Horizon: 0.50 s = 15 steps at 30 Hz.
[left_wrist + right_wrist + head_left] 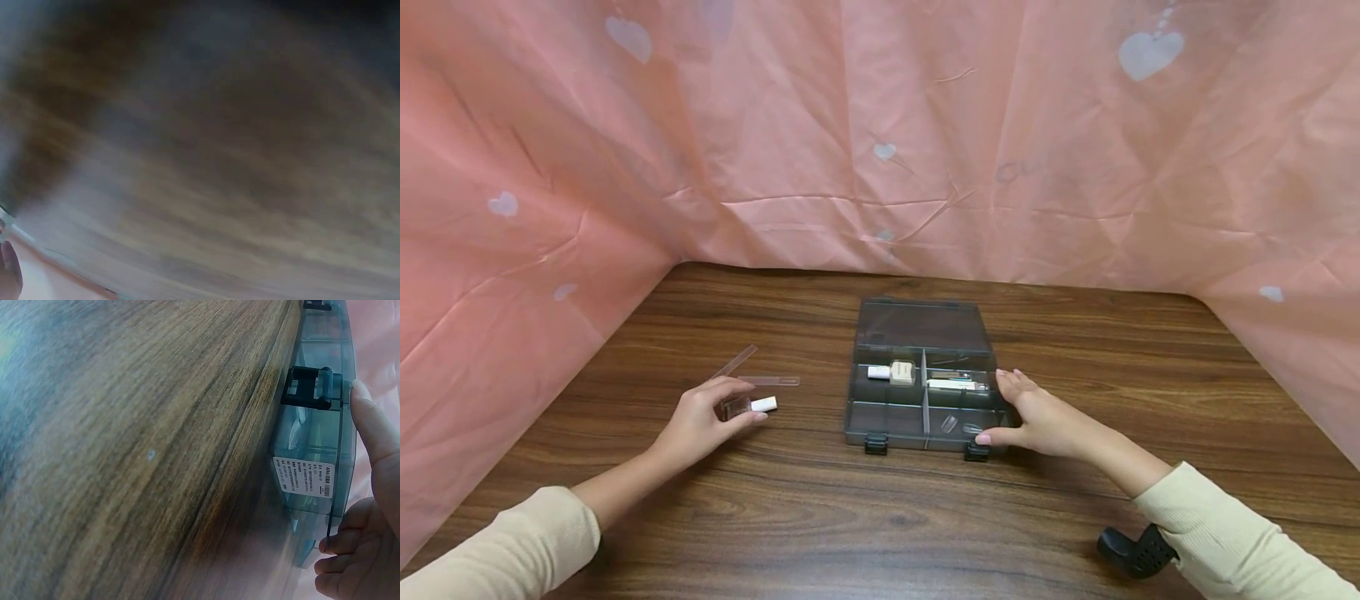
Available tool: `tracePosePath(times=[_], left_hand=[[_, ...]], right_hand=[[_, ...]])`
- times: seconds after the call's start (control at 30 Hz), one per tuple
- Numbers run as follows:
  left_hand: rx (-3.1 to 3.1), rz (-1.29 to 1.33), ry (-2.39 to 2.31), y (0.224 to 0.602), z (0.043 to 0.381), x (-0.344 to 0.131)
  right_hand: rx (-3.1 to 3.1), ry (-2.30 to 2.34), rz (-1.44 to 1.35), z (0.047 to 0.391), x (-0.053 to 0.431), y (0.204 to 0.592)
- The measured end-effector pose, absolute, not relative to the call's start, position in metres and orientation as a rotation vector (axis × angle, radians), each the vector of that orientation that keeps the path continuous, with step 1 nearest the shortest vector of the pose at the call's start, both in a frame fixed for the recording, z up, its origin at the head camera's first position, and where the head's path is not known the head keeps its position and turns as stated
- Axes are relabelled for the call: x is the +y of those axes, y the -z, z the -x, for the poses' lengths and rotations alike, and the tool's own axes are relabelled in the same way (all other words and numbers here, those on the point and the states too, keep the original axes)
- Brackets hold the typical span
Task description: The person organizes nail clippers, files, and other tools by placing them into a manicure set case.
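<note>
My left hand [700, 417] grips a small bottle [737, 407] with a white cap [764, 404], likely nail polish, between thumb and fingers over the table. My right hand [1043, 421] holds the right end of a dark translucent divided box [887, 421]. Its thumb [369, 419] touches the rim by a black latch [309, 387], and its fingers curl at the side. In the box lie a beige bottle [902, 372] with a white cap, slim clipper-like items [955, 385] and clear nail tips [950, 424]. The left wrist view is mostly blurred table.
Two clear flat strips, one slanted [734, 362] and one level [771, 381], lie beyond my left hand. A black object [1138, 552] is by the right sleeve. A pink curtain [1000, 150] surrounds the wooden table [820, 533].
</note>
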<state>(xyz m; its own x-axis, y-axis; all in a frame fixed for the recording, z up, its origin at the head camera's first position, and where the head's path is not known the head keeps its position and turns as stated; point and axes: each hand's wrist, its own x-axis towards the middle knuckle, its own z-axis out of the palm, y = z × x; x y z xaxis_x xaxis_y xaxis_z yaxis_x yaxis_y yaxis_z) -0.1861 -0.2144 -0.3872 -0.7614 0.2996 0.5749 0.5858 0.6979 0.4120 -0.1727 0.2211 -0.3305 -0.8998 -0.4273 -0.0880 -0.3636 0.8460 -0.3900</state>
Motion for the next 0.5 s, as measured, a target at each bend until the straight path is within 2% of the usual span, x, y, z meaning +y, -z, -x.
tracePosePath(times=[0.5], left_hand=[[-2.503, 0.621, 0.726, 0.397, 0.184, -0.233]], right_hand=[[2.849, 0.549, 0.615, 0.173, 0.221, 0.331]])
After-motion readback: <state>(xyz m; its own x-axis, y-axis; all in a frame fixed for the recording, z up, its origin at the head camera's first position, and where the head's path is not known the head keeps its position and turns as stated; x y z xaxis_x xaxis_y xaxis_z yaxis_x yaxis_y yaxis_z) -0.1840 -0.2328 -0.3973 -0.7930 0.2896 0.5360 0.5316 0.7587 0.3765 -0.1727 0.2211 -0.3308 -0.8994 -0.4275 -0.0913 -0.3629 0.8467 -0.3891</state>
